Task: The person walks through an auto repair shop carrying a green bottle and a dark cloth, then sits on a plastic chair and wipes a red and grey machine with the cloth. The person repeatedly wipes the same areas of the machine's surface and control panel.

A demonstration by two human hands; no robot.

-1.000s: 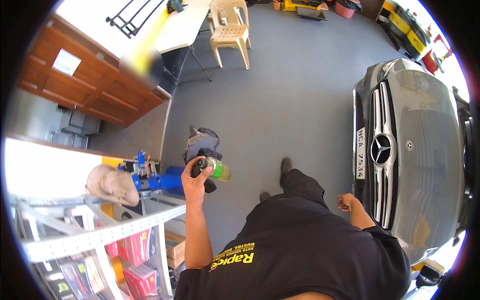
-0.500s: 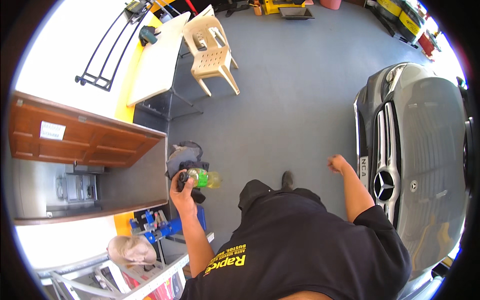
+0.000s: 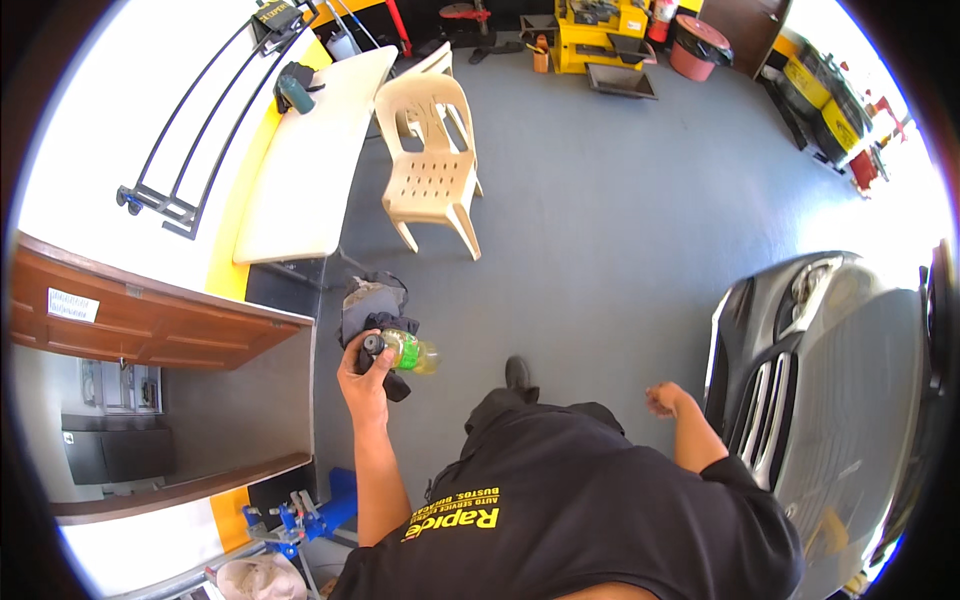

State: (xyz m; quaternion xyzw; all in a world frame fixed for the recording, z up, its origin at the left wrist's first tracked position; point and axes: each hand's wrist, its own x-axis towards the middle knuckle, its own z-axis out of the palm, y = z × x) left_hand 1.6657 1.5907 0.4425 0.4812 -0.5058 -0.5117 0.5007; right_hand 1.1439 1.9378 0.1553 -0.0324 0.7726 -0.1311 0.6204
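My left hand (image 3: 364, 378) is closed round the capped neck end of a clear plastic bottle (image 3: 410, 352), which has a green label and pale yellowish liquid. The bottle is tilted onto its side, its base toward the right. Right behind that hand is a bundle of grey and black cloth (image 3: 372, 303); whether the hand also grips it, I cannot tell. Out to the right, my right hand (image 3: 663, 399) hangs with curled fingers and no visible object in them, left of the grey car's front (image 3: 770, 400).
Ahead on the left stand a beige plastic chair (image 3: 432, 190) and a white table (image 3: 310, 170). A brown door (image 3: 150, 310) stands beside an opening at left. Blue equipment (image 3: 310, 518) is at lower left. Yellow equipment (image 3: 590, 45), a black tray (image 3: 620, 82) and drums (image 3: 805, 85) stand farther off.
My body has moved forward: the chair, table and car front now sit lower in view, and more of the far equipment shows. My left hand keeps hold of the bottle.
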